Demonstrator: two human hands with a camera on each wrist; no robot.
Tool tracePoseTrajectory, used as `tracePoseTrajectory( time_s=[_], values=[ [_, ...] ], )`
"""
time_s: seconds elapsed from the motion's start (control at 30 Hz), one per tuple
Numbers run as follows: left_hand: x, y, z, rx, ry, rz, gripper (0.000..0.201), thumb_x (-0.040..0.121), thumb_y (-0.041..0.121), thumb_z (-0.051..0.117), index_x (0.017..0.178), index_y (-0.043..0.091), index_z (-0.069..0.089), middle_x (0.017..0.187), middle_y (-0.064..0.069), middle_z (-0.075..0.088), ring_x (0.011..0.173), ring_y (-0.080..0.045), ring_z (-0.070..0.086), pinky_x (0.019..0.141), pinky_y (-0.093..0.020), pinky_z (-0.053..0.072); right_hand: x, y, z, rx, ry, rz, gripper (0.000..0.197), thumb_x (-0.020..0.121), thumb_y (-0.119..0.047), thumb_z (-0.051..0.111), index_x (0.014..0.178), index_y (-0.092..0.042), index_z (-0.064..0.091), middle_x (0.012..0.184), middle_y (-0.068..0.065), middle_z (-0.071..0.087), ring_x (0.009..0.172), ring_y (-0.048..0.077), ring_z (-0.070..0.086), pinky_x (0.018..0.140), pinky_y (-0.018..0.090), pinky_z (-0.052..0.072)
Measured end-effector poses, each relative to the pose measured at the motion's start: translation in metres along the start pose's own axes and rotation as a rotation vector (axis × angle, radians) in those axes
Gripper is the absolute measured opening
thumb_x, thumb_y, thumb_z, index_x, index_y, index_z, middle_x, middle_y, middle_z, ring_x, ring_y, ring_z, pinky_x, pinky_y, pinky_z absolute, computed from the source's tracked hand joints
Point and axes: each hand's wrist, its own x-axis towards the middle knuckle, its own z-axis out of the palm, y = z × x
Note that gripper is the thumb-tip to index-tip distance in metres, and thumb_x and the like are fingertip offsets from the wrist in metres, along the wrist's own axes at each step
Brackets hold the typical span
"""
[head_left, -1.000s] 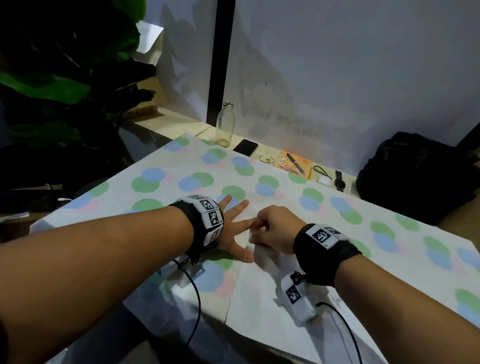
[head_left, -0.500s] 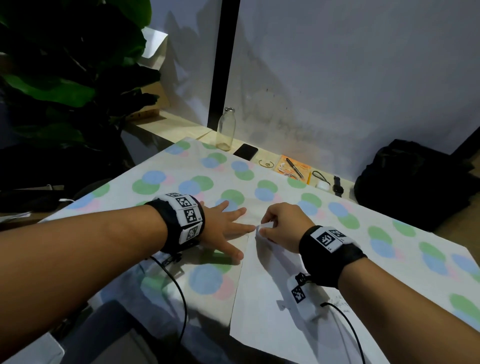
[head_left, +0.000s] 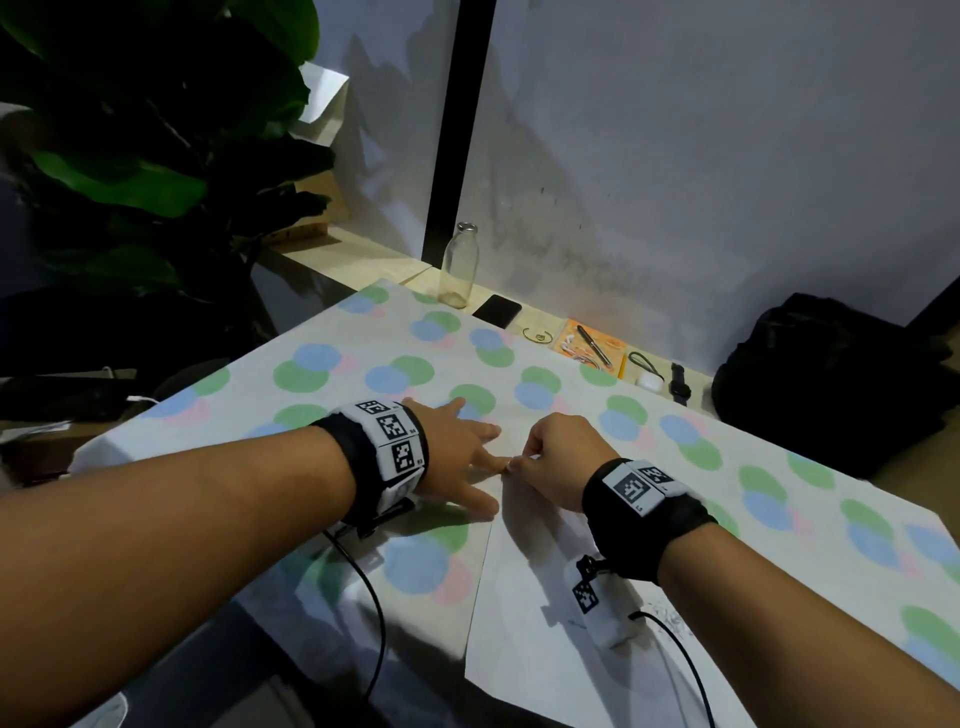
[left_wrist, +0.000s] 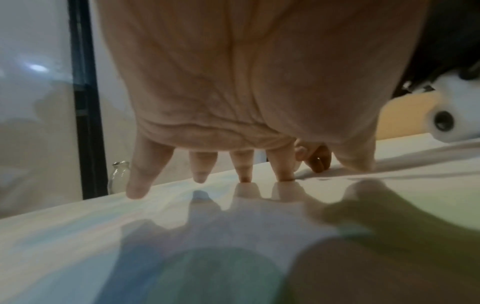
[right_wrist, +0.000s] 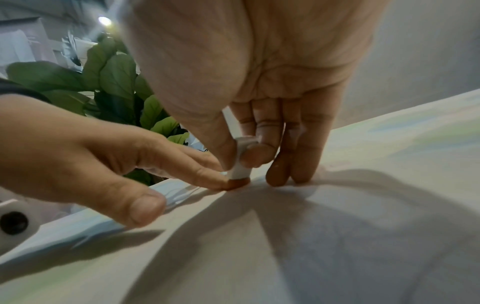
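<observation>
We pinch the tip of the white flap (head_left: 514, 639) between thumb and forefinger of our right hand (head_left: 558, 460). That grip is closed on it, low over the dotted paper (head_left: 322, 374) spread on the tabletop. The flap's straight edge runs from the pinch back toward us. Our left hand (head_left: 452, 447) lies flat and spread just left of that edge, forefinger touching the tip. It is the nearer hand, we judge, to press along the crease.

No legible text. Square black-white code markers on left wristband (head_left: 390, 440), right wristband (head_left: 638, 486). Orange packet (head_left: 612, 344) print unreadable.
</observation>
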Motion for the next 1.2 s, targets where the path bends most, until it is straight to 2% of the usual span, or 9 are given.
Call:
tracePoseTrajectory(
  time_s=[0.13,0.3,0.5,0.63,0.73,0.87,0.93,1.03,1.2],
  values=[
    [-0.004,0.015,-0.007,0.105,0.023,-0.013,0.08,0.084,0.086,0.043,0.151,0.042,0.04,0.167,0.007,0.017,0.154,-0.043,0.01,0.107,-0.071,0.032,-0.001,-0.003,-0.001,-0.036,0.0,-0.003,0.028,0.089,-0.043,0.067,0.092,-0.016,0.07,0.096,0.004,0.069,0.086,0.021,0.066,0.073,0.032,0.056],
    [-0.002,0.022,-0.012,0.161,0.006,-0.055,0.087,0.078,0.089,0.048,0.151,0.043,0.041,0.161,0.004,0.03,0.149,-0.047,0.021,0.103,-0.075,0.03,-0.001,-0.009,0.003,-0.123,0.014,0.024,0.032,0.091,-0.046,0.065,0.098,-0.014,0.066,0.096,0.006,0.066,0.084,0.024,0.064,0.074,0.034,0.057],
    [-0.007,0.019,-0.007,0.131,0.016,-0.073,0.094,0.077,0.092,0.044,0.157,0.052,0.016,0.169,0.008,0.012,0.153,-0.047,0.007,0.106,-0.08,0.02,0.001,-0.01,0.004,-0.12,-0.015,0.059,0.029,0.089,-0.044,0.065,0.087,-0.015,0.065,0.087,0.005,0.066,0.078,0.023,0.066,0.068,0.032,0.056],
    [-0.007,0.017,-0.004,0.095,0.025,-0.073,0.092,0.077,0.091,0.046,0.156,0.049,0.025,0.17,0.009,0.009,0.153,-0.047,0.007,0.106,-0.08,0.018,-0.004,-0.022,0.004,-0.189,-0.005,0.075,0.036,0.093,-0.042,0.062,0.072,-0.019,0.045,0.076,0.001,0.052,0.072,0.023,0.058,0.063,0.031,0.047],
    [-0.005,0.02,-0.006,0.148,0.012,-0.067,0.092,0.077,0.091,0.044,0.156,0.045,0.031,0.169,0.007,0.012,0.152,-0.048,0.007,0.105,-0.084,0.015,-0.008,-0.023,0.003,-0.197,-0.03,0.046,0.022,0.094,-0.036,0.061,0.084,-0.016,0.058,0.084,0.004,0.059,0.077,0.025,0.061,0.067,0.031,0.05],
    [0.0,0.02,-0.005,0.2,0.067,-0.041,0.095,0.071,0.096,0.042,0.147,0.04,0.046,0.155,0.002,0.039,0.143,-0.049,0.029,0.097,-0.089,0.013,-0.013,-0.017,0.004,-0.19,-0.127,-0.022,0.014,0.09,-0.023,0.062,0.095,-0.013,0.07,0.093,0.007,0.068,0.083,0.025,0.064,0.069,0.03,0.05],
    [-0.002,0.02,-0.006,0.216,0.062,-0.043,0.096,0.074,0.095,0.04,0.155,0.044,0.03,0.157,-0.001,0.037,0.144,-0.049,0.028,0.098,-0.089,0.015,-0.01,-0.013,0.0,-0.139,-0.095,0.011,0.02,0.093,-0.027,0.063,0.101,-0.012,0.071,0.101,0.008,0.069,0.092,0.025,0.066,0.077,0.032,0.053],
    [-0.006,0.023,-0.008,0.21,0.02,-0.07,0.097,0.079,0.092,0.038,0.157,0.05,0.0,0.167,0.0,0.019,0.151,-0.05,0.013,0.101,-0.087,0.016,-0.003,-0.01,-0.003,-0.126,-0.031,0.086,0.027,0.093,-0.035,0.063,0.106,-0.012,0.069,0.109,0.008,0.068,0.098,0.026,0.065,0.079,0.032,0.053],
    [-0.005,0.021,-0.006,0.2,0.051,-0.052,0.093,0.079,0.09,0.043,0.158,0.044,0.024,0.161,-0.001,0.031,0.145,-0.047,0.029,0.101,-0.083,0.024,-0.005,-0.018,0.005,-0.157,-0.11,0.049,0.022,0.093,-0.03,0.063,0.105,-0.012,0.068,0.101,0.008,0.066,0.084,0.025,0.061,0.072,0.03,0.048]
  ],
)
